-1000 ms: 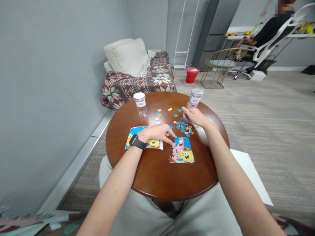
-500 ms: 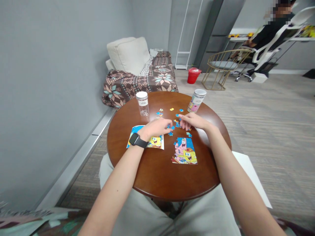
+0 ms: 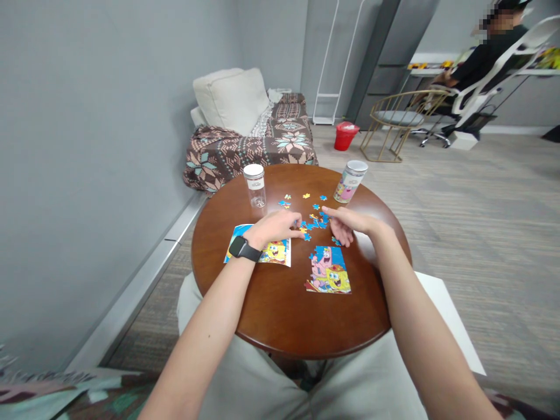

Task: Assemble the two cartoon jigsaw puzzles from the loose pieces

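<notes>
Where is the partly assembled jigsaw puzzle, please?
In the head view, the jigsaw puzzle lies right of centre on the round table, nearer the camera than the right hand.

You see the room in bright, even light whose source lies outside the frame. On the glossy tabletop [image 3: 280, 309], a pale sheen washes out the wood beside your right forearm [image 3: 413, 303]. Shadows are soft along the grey wall [image 3: 109, 146] beside the cushion [image 3: 231, 99], deeper beneath the table. Wide-angle distortion makes the refrigerator [image 3: 385, 64] lean and stretches the swivel chair [image 3: 475, 102] toward the upper right. Note the smeared fabric [image 3: 74, 394] at bottom left and the seated person's [image 3: 490, 55] pixelated head. Your puzzle pieces [image 3: 322, 223] keep strong colour but soft outlines; the jar labels [image 3: 256, 184] are illegible.
</notes>
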Demonstrator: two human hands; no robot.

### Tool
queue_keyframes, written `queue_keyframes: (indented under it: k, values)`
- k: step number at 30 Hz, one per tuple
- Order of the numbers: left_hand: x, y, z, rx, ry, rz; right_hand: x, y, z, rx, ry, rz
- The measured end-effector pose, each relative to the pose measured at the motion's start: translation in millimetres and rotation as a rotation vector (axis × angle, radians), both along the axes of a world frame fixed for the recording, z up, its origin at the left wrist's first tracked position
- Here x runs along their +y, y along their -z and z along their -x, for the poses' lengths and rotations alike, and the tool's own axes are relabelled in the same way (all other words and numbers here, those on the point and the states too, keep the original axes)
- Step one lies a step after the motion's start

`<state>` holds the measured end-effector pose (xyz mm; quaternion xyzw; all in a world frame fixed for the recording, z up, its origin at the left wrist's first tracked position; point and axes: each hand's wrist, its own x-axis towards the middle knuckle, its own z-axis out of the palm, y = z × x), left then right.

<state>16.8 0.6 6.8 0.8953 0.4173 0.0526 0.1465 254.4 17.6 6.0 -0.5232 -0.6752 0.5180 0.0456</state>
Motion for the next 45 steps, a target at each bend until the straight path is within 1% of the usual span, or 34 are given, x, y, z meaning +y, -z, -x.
queue_keyframes:
  k: [1,3,6,8,11,14,15,17,19,20,22,24,26,31,33,37,41,45]
  values:
    - [0,0.1,0,0.002,0.003,-0.009,0,0.5,1,-0.014,0.005,0.016]
    - [0,0.5,-1,0.003,0.008,-0.023,1,1.9,3,0.006,0.042,-0.011]
    - [0,0.5,-1,0.005,0.01,-0.027,4,3.2,5,0.081,0.091,-0.118]
    - [0,0.6,-1,-0.008,0.025,-0.029,4,3.0,7,0.125,0.094,-0.187]
    - [2,1.9,-2,-0.046,0.115,-0.023,6,2.2,7,0.17,0.084,-0.252]
    - [4,4.5,-1,-0.059,0.188,0.007,9,4.0,6,0.174,0.113,-0.319]
    - [5,5.4,-1,-0.059,0.19,0.01,11,5.4,6,0.154,0.127,-0.364]
    - [6,7.1,-1,-0.072,0.19,-0.001,15,9.3,4,0.084,0.136,-0.519]
    - [6,7.8,-1,-0.089,0.212,-0.006,20,13.9,1,0.013,0.108,-0.711]
    - [5,7.6,-1,-0.092,0.231,-0.005,22,16.1,0,-0.01,0.084,-0.779]
    - [4,6.4,-2,-0.08,0.266,-0.006,25,20.0,-2,-0.04,0.046,-0.837]
    - [2,4.9,-3,-0.05,0.278,-0.023,28,23.0,-4,-0.062,0.019,-0.838]
    - [1,4.2,-4,-0.015,0.263,-0.042,30,25.5,-6,-0.068,-0.013,-0.829]
    - [3,7.0,-3,-0.004,0.136,-0.075,32,30.3,-10,-0.004,-0.093,-0.828]
    - [4,7.8,-2,0.004,0.114,-0.091,31,31.1,-10,0.033,-0.126,-0.814]
    - [4,8.2,-2,0.013,0.122,-0.126,30,31.2,-8,0.052,-0.161,-0.791]
    - [5,8.5,-1,0.016,0.141,-0.131,32,33.2,-8,0.039,-0.137,-0.823]
    - [6,7.5,0,0.038,0.138,-0.121,34,37.7,-10,0.051,-0.137,-0.803]
